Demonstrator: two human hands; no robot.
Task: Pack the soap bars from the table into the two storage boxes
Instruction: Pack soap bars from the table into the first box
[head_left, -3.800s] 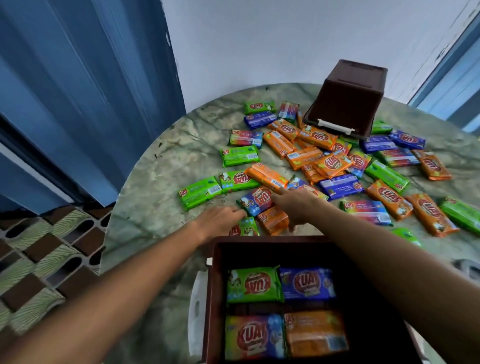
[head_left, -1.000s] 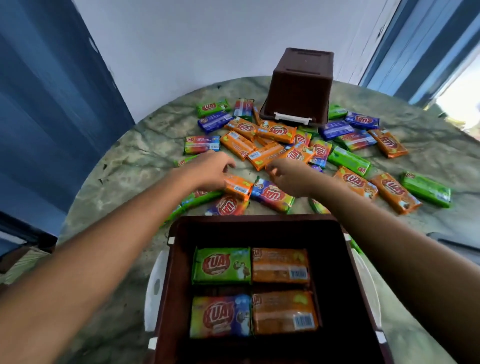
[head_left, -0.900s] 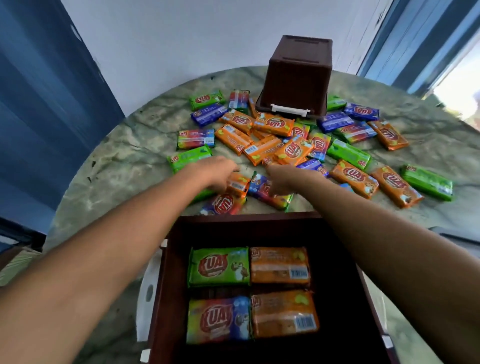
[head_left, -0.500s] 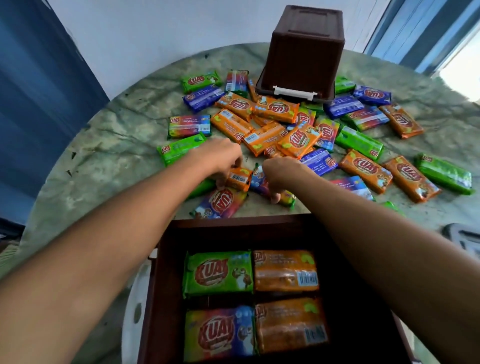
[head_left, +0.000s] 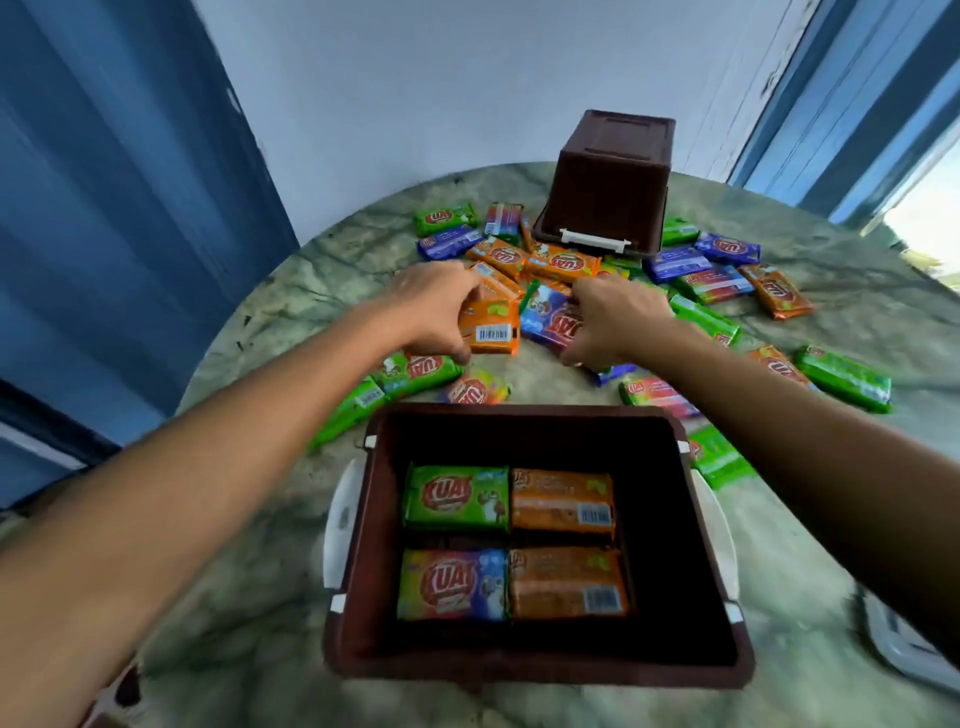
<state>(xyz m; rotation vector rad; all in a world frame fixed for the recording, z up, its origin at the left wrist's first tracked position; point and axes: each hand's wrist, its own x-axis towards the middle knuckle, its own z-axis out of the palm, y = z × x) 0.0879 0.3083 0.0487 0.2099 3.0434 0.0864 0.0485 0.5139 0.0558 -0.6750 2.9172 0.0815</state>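
Orange wrapped soap bar (head_left: 489, 332) pinched by left hand (head_left: 431, 312), long axis crosswise; right hand (head_left: 615, 319) grips blue wrapped soap bar (head_left: 550, 322); open brown plastic storage box (head_left: 535, 670) lies nearer the person.

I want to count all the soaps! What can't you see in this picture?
Head view only:
- Soap bars under the right hand and arm: hidden.
- Whatever lies beneath the four bars in the open box: covered.
- The far box stands upside down; its inside is unseen.
- White object at the right edge: cut off, blurred.
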